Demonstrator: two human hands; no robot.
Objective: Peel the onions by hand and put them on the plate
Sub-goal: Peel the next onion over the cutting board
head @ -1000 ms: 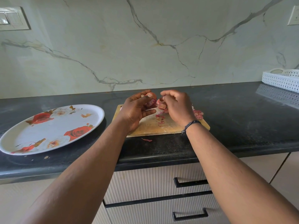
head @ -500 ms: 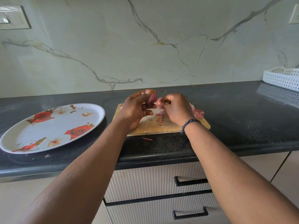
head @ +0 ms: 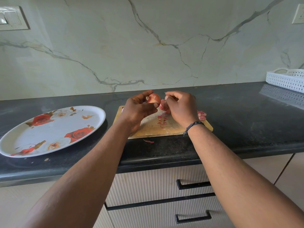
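Nearest, a stray peel scrap (head: 148, 141) on the dark surface (head: 246, 129), just in front of the cutting board (head: 164, 129). Above the board, left hand (head: 138, 109) cupping the onion (head: 153, 98) between thumb and fingers; right hand (head: 181, 107) pinching a strip of loosened skin (head: 163, 105) beside it. Best to keep the bulb steady, pull the strip away low over the board, then turn to the next patch. Off left, plate (head: 98, 122) without onions yet.
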